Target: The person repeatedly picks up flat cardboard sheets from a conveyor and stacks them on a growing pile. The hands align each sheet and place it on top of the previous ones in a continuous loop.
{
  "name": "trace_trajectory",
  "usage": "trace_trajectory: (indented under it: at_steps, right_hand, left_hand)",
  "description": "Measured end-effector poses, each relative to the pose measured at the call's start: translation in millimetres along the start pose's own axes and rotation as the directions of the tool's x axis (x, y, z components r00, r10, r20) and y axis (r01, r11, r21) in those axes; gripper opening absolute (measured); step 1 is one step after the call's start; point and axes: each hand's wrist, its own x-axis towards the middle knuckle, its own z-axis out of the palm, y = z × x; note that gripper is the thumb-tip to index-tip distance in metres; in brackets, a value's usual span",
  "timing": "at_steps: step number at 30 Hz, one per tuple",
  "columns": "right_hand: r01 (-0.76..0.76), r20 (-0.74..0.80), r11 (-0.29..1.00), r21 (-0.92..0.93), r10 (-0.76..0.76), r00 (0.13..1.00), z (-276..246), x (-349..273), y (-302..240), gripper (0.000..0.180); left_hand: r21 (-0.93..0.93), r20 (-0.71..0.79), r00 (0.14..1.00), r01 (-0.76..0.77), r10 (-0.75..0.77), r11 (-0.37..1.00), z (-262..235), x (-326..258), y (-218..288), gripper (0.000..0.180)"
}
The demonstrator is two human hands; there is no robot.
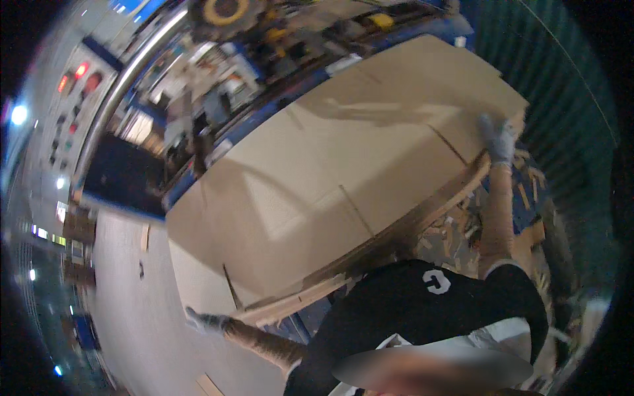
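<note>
A large tan cardboard sheet [310,165], with several slots cut into its long edges, lies slanting across the middle of the view. At its near left corner is my left hand [206,320] in a grey glove, fingers stretched out along the edge. My right hand [498,140], gloved too, rests over the sheet's right end with its fingers spread; motion smears it slightly. Both arms reach wide apart. Beneath the near edge, more layers of board [297,297] show. The undersides of both hands are hidden.
Beyond the sheet stands a blue machine [257,119] with dark, greasy parts. A control panel [76,109] with lit red lamps rises at the left. Cardboard scraps [456,231] litter the area at right, beside a dark green ribbed wall [568,99]. Pale floor [132,297] lies at left.
</note>
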Motion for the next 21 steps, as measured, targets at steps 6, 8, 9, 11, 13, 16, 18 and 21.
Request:
trace_trajectory:
  at_steps: [6,8,9,11,13,16,18,21]
  right_hand:
    - [0.394,-0.175,0.748,-0.534,-0.554,0.814,5,87,37,0.058]
    - [0.532,-0.044,0.612,-0.586,-0.679,0.733,-1,108,44,0.054]
    - [0.579,-0.089,0.629,-0.518,-0.713,0.695,-5,113,46,0.056]
    - [0.556,-0.09,0.631,-0.542,-0.7,0.708,-10,113,44,0.058]
    - [0.415,-0.004,0.563,-0.715,-0.596,0.803,-13,106,32,0.055]
    - [0.2,-0.16,0.595,0.778,-0.12,0.98,-27,93,-6,0.049]
    - [-0.143,0.129,0.189,0.972,0.086,0.988,-53,88,-40,0.045]
    - [-0.131,0.129,-0.037,0.991,-0.039,0.991,-116,50,-74,0.043]
  left_hand:
    - [-0.504,0.04,0.989,0.144,-0.143,0.851,-16,49,10,0.045]
    - [-0.464,0.301,0.93,0.335,-0.21,0.82,-7,74,11,0.033]
    - [-0.423,0.361,0.909,0.359,-0.209,0.832,1,85,11,0.036]
    - [-0.449,0.535,0.844,0.332,-0.048,0.83,14,106,18,0.038]
    - [-0.418,0.591,0.806,0.27,0.033,0.868,22,119,30,0.037]
    - [-0.378,0.622,0.782,0.247,0.047,0.892,28,119,55,0.035]
    - [-0.398,0.706,0.703,0.288,0.09,0.871,31,106,69,0.035]
    - [-0.279,0.55,0.833,0.124,0.052,0.952,11,62,67,0.032]
